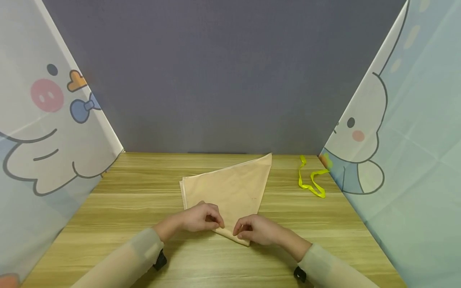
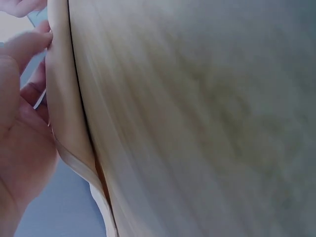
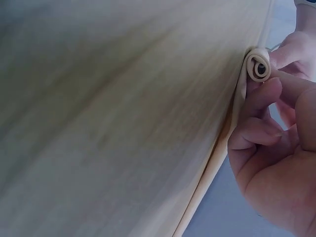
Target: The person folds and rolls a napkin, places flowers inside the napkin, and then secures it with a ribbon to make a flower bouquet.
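Note:
A beige cloth [image 1: 227,186], folded in layers, lies on the table with one corner pointing to the far right. Its near edge is rolled up into a narrow tube, whose spiral end [image 3: 258,65] shows in the right wrist view. My left hand [image 1: 203,217] pinches the roll near its middle between thumb and fingers. Close beside it, my right hand [image 1: 260,230] holds the roll toward its right end, fingers curled. In the left wrist view the rolled cloth [image 2: 64,89] runs along the left fingertips.
A crumpled yellow ribbon [image 1: 306,186] lies on the wooden table [image 1: 137,200] at the back right. A grey panel [image 1: 227,80] stands along the far edge, and cartoon-printed sheets [image 1: 407,152] close off both sides.

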A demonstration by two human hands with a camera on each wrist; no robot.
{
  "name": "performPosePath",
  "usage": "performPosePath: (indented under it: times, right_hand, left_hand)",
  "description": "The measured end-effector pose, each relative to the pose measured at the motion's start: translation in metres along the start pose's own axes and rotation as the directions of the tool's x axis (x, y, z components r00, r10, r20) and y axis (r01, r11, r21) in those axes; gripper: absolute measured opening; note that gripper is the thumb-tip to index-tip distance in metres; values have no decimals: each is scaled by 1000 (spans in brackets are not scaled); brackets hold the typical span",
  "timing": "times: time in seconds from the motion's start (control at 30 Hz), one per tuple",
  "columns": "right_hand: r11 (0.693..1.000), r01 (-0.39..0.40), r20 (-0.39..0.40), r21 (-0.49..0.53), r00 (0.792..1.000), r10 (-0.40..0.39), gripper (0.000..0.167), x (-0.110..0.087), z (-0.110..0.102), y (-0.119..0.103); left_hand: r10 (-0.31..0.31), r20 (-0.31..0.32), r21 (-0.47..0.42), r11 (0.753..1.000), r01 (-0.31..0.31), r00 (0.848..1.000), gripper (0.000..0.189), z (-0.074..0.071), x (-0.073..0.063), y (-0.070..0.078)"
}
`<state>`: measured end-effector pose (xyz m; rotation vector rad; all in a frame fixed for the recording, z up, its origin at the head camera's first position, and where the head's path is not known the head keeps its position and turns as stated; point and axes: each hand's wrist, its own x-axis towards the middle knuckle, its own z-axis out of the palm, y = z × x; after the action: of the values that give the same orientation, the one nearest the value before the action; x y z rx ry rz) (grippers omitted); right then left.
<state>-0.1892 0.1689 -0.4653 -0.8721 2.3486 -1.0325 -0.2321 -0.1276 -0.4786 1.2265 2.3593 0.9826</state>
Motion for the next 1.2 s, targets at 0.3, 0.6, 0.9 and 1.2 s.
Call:
performPosePath:
  times: [0.3,0.6,0.9,1.2]
  right_hand:
    - [999,4,-11,-51,1000,-5,7,0,-1,-3]
    - [972,6,-55,-234,998,-20,15,3,6,-16]
    - [946,-9,-43,-325,999,-6,21,6,10,-20]
    - [936,-1,-13,-353,1000,-4,26,2,10,-22]
  left_hand:
    - [44,-31,198,979,-37,999,18,0,-1,6]
    - [31,19,28,999,-31,999,15,0,0,2]
    - [-14,-12,-15,1000,14,1000,13,6,-8,3]
    - [-81,-49,-30,996,80,996,11,17,-14,18]
